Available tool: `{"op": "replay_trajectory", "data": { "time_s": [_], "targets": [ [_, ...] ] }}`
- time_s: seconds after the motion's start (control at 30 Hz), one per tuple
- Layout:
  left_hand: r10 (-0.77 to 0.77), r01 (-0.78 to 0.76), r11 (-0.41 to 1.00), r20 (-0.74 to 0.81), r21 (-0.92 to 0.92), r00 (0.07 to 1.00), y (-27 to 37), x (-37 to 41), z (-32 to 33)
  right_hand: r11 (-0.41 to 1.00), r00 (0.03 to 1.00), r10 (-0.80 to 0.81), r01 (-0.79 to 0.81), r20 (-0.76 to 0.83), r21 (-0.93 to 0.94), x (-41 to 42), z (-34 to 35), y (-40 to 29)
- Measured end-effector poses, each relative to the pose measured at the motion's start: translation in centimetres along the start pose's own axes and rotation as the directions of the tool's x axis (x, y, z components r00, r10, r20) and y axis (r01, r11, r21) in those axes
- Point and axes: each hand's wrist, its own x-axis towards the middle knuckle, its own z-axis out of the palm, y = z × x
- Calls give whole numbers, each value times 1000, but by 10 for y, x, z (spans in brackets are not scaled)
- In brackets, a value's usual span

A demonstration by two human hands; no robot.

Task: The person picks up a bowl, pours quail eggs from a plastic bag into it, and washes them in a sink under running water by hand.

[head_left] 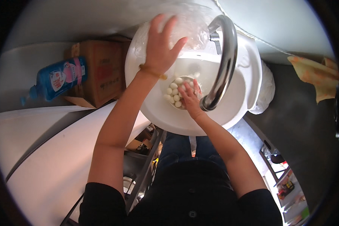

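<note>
A bowl [177, 107] heaped with small white egg-shaped balls [175, 91] sits inside the white washbasin [169, 124]. My right hand [190, 99] lies on the right side of the heap, fingers apart and touching the balls; its palm side is hidden. One or two loose balls [197, 75] show just beyond the bowl. My left hand [163, 48] is raised over the basin's back left, fingers spread, holding nothing. Behind it is a clear plastic bag [192, 36]; whether the hand touches it I cannot tell.
A chrome gooseneck faucet [228, 56] arches over the basin, its spout close to my right wrist. On the left are a cardboard box [107, 70] and a blue pump bottle [60, 77]. A white plastic bag [262, 90] hangs at the right rim, with a yellowish cloth [313, 72] farther right.
</note>
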Motion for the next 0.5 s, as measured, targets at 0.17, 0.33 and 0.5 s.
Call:
{"op": "replay_trajectory", "data": {
  "time_s": [0.17,0.33,0.5],
  "targets": [
    [113,-117,993,250,-1,962,-37,24,72,983,997,-83,81,-5,-167,10,-15,-24],
    [-43,68,997,600,-20,799,-16,41,58,999,999,-11,9,-51,-44,30,-27,-37],
    [-257,280,959,270,-46,928,15,-13,-28,994,993,109,-109,-38,18,0,-41,-51]
  ]
}}
